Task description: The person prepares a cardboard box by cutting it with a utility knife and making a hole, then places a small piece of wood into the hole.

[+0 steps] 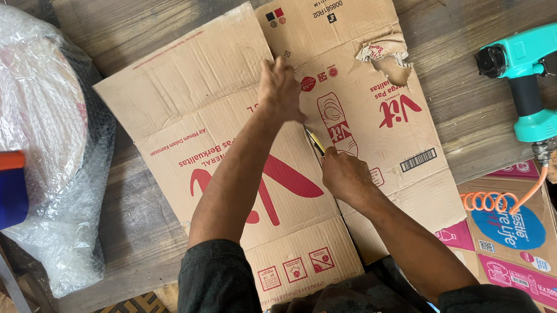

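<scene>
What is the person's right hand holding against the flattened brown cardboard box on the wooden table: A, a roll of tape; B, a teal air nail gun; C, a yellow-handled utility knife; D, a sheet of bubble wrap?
C: the right hand grips a yellow-handled utility knife on the flattened brown cardboard box, while the left hand presses the cardboard flat.

Matt brown cardboard sheet (225, 115), torn edge; rough wooden table (478, 95); glossy bubble wrap (35, 125).

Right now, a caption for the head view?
Left hand pins flattened cardboard box; right hand holds yellow cutter on it.
</scene>
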